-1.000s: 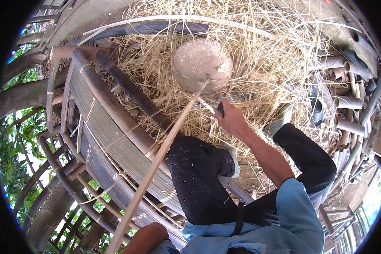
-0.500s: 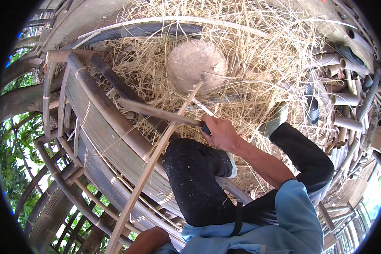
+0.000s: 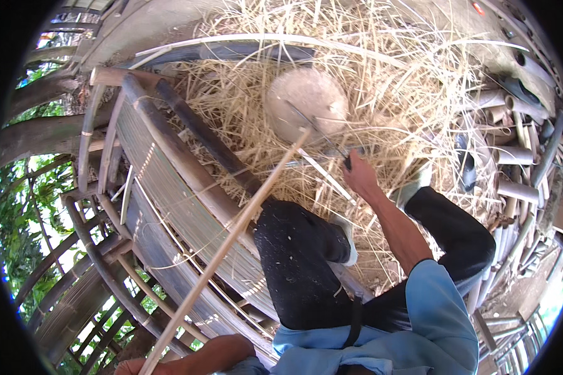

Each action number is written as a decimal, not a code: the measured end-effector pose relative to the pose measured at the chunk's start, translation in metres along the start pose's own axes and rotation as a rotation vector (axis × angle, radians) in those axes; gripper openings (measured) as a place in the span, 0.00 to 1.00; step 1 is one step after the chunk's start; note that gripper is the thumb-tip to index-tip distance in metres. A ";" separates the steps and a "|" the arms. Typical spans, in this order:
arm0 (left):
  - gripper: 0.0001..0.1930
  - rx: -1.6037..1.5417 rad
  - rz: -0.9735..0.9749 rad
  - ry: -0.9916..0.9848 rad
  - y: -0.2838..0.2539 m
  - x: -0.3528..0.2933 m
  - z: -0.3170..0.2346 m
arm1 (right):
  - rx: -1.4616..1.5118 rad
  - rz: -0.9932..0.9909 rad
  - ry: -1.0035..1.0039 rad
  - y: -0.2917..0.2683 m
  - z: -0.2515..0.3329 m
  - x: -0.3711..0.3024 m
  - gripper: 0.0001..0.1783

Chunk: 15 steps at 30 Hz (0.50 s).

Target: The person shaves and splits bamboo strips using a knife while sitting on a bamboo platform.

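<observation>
My right hand [image 3: 363, 178] is closed round the dark handle of a long knife [image 3: 304, 117]. Its thin blade points away to the upper left, over a round chopping block [image 3: 288, 90], close to the far end of a long pale stick [image 3: 231, 237]. The stick runs slantwise from the block, past my left knee, to the lower left edge. There my left hand [image 3: 131, 367] is wrapped round its near end, partly cut off by the picture's edge. Whether the blade touches the stick or the block I cannot tell.
Dry shavings and straw-like strips [image 3: 406, 100] lie thickly around the block. Left of my legs stands a slatted bamboo bench [image 3: 175, 169]. Cut bamboo tubes [image 3: 516, 156] are piled at the right. A dark sandal [image 3: 466, 164] lies near them.
The knife has swung from lying across the stick, pointing left, to pointing over the block by the stick's end. My left hand has come into view at the lower left.
</observation>
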<state>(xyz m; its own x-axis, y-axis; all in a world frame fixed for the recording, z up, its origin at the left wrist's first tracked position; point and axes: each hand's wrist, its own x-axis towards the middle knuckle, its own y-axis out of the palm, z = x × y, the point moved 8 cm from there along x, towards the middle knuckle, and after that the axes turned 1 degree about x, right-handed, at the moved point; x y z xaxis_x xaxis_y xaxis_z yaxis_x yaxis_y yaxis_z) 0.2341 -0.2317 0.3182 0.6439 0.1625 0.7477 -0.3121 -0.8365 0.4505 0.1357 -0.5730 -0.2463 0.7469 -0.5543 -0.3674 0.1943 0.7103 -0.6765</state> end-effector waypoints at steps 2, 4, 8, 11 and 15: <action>0.24 0.064 0.000 -0.035 -0.004 -0.003 -0.005 | -0.015 -0.011 0.017 -0.020 0.045 -0.011 0.20; 0.23 0.119 0.000 -0.008 0.005 -0.007 -0.002 | 0.082 -0.058 -0.127 -0.021 0.059 -0.011 0.19; 0.22 0.215 -0.036 0.059 0.005 -0.009 -0.006 | 0.220 0.075 -0.304 -0.046 0.166 -0.053 0.17; 0.22 0.177 -0.035 0.057 0.007 -0.008 -0.004 | 0.281 0.030 -0.524 -0.061 0.198 -0.082 0.16; 0.22 0.284 -0.082 0.094 0.000 -0.006 -0.003 | 0.225 -0.057 -0.449 -0.049 0.162 -0.059 0.13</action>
<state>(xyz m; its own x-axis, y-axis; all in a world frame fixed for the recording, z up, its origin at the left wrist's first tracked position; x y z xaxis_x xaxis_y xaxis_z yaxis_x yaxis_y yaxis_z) 0.2273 -0.2314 0.3152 0.5876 0.2724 0.7620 -0.0453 -0.9291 0.3671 0.1854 -0.5046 -0.0883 0.9212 -0.3890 0.0108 0.3386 0.7876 -0.5148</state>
